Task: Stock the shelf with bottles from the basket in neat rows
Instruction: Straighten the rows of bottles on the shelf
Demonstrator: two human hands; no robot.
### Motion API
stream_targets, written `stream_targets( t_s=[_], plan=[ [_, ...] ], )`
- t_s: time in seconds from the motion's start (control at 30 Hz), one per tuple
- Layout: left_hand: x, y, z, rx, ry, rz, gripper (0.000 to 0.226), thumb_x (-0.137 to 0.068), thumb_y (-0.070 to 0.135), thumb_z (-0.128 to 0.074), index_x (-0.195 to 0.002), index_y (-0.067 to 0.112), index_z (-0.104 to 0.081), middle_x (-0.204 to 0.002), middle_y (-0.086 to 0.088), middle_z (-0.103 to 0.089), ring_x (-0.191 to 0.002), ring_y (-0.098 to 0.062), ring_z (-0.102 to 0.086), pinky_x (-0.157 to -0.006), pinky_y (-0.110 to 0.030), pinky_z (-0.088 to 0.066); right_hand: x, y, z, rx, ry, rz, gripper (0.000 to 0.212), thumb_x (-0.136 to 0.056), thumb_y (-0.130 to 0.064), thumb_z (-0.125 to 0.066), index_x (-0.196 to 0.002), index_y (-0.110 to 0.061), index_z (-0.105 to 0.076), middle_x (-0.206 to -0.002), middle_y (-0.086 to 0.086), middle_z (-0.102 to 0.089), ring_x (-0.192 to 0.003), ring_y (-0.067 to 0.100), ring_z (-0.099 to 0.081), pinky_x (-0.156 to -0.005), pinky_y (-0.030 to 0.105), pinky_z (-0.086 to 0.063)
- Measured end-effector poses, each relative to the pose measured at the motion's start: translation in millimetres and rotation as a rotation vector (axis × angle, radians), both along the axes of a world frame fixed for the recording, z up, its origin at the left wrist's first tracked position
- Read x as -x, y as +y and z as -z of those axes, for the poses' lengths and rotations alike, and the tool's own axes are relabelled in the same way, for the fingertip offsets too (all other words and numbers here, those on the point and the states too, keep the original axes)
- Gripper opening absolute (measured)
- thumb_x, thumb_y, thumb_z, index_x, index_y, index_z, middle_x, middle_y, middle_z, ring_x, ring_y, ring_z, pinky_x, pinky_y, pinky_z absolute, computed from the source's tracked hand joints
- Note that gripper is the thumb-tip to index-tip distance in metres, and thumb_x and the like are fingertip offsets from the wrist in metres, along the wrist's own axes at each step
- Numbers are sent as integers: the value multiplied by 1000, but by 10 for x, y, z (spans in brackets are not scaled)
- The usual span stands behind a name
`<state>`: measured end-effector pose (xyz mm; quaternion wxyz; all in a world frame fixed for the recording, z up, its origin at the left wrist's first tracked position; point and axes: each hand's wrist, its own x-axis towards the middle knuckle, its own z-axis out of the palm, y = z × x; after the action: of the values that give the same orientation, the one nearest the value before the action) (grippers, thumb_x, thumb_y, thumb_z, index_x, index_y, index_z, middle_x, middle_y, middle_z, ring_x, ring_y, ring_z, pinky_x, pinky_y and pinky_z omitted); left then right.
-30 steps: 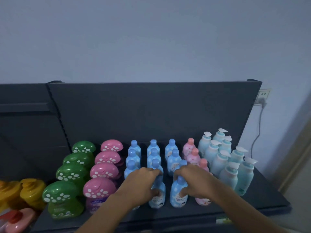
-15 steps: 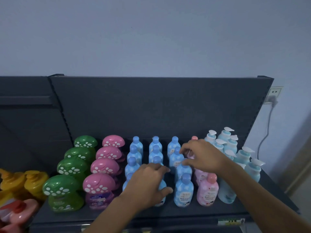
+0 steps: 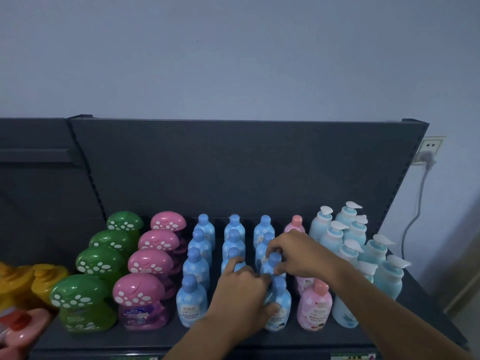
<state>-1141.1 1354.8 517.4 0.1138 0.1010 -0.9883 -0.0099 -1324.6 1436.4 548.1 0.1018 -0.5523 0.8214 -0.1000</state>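
Rows of small blue bottles stand on the dark shelf, running front to back. My left hand grips the front blue bottle of the middle row, mostly hiding it; its thumb lies against the neighbouring front blue bottle. My right hand pinches the cap of a blue bottle in the third row, just behind that one. Pink bottles stand to the right of the blue rows. No basket is in view.
Green mushroom-cap bottles and pink mushroom-cap bottles fill the shelf's left part. Pale teal pump bottles crowd the right end. Yellow bottles and a pink one sit at far left. A wall socket with a cable is at right.
My right hand came forward and left from the pink bottles at the back onto a blue bottle's cap. My left hand stayed on the front blue bottle, shifting slightly right.
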Motion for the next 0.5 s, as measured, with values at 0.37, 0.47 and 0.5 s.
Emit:
stream_targets(
  t_s=[0.37,0.47,0.5],
  plan=[
    [25,56,31,-6,27,-53,48,-80,70,-46,-101,29,-61,-89,13,-68,-93,-10,-62,-115,-37,-19,364,479,-488,33,60,82,31,-73,-24,-82,-102,-23,-73,-89,-11,-71,-84,1,-67,-81,28,-56],
    [60,96,49,-26,20,-71,51,-76,72,-48,-106,31,-59,-91,15,-67,-94,-8,-61,-114,-36,-20,428,597,-411,-105,96,67,30,-70,-27,-79,-99,-24,-72,-86,-11,-70,-79,3,-66,-76,32,-57],
    [68,106,51,-28,11,-71,50,-75,71,-48,-104,31,-59,-91,16,-67,-93,-7,-61,-114,-36,-19,415,608,-358,-139,110,56,29,-69,-27,-77,-97,-24,-71,-83,-9,-69,-77,7,-66,-73,35,-57]
  ],
)
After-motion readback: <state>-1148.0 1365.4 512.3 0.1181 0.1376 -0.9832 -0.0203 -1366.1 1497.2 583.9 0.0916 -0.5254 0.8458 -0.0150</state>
